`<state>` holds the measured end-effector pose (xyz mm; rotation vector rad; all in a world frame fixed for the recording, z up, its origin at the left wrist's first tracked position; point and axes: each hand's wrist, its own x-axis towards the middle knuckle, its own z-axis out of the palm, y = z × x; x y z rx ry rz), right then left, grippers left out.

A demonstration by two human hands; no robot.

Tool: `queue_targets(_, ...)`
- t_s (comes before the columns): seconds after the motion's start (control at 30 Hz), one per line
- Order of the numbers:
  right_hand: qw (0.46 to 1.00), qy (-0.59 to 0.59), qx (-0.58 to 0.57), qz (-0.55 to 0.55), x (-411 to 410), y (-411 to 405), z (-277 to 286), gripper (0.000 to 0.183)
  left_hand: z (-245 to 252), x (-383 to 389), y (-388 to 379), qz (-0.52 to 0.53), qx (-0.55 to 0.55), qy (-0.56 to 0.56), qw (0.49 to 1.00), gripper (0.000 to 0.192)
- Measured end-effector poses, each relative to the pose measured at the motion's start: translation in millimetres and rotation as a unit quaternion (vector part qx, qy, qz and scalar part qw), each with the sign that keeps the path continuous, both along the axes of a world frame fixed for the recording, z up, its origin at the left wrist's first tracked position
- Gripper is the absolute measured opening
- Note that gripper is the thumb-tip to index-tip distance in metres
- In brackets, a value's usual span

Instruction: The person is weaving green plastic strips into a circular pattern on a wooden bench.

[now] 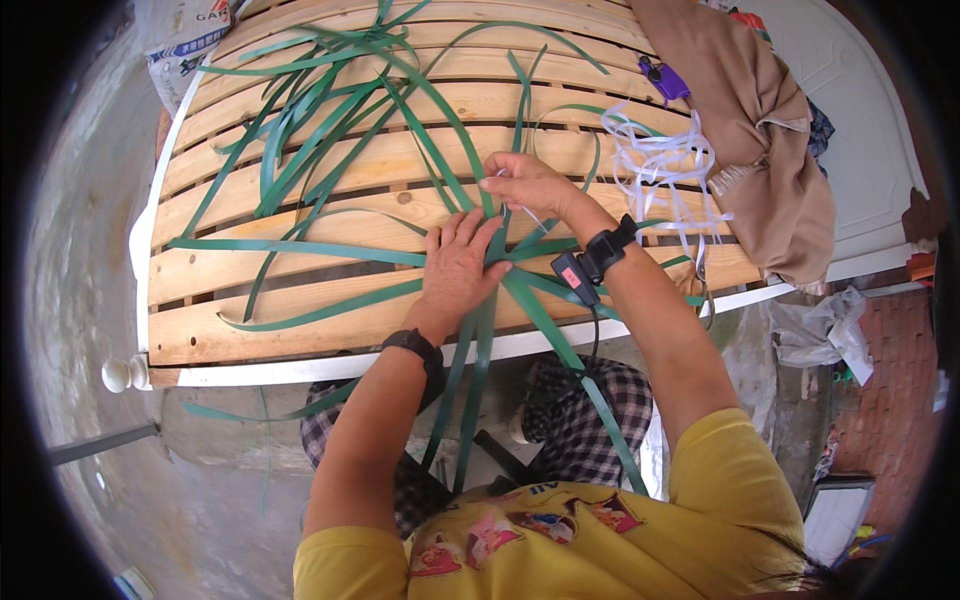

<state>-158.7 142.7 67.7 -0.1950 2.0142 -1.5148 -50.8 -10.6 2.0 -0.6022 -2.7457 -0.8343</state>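
Long green plastic strips cross and fan out in many directions near the front edge of a slatted wooden surface. Palm down over their crossing, my left hand holds the strips against the slats, its thumb to the right. Just above and to the right, my right hand pinches a thin white strip between thumb and fingers. That strip's far end is hidden among the green ones. Several green strips hang over the front edge toward my lap.
More green strips lie heaped at the back left. A tangle of white strips sits at the right, beside a brown cloth and a purple object. The white front rail ends in a round knob. A printed bag stands back left.
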Motion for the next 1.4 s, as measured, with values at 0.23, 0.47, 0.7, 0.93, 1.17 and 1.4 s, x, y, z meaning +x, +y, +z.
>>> queue_targets(0.23, 0.993, 0.011, 0.1, 0.053, -10, 32, 18, 0.02, 3, -2, 2, -0.008, 0.034, -0.011, 0.999, 0.064)
queue_targets(0.47, 0.957, 0.059, 0.267, 0.095, -28, 13, 57, 0.018, 6, -1, 0, -0.01, 0.056, -0.032, 0.998, 0.066)
queue_targets(0.7, 0.985, 0.081, 0.14, -0.063, -94, -13, 54, 0.018, 0, -1, 6, -0.011, 0.021, 0.028, 0.999, 0.066)
queue_targets(0.93, 0.972, 0.076, -0.106, -0.196, -109, -11, 36, 0.027, -3, -1, 4, 0.004, 0.027, 0.025, 0.999, 0.069)
queue_targets(1.17, 0.973, -0.005, 0.033, -0.229, -100, 27, 0, 0.019, -1, 0, 4, 0.024, 0.025, -0.002, 0.999, 0.079)
queue_targets(1.4, 0.997, 0.071, 0.017, 0.001, 4, 17, 87, 0.026, 5, 2, 3, 0.026, 0.028, -0.027, 0.999, 0.079)
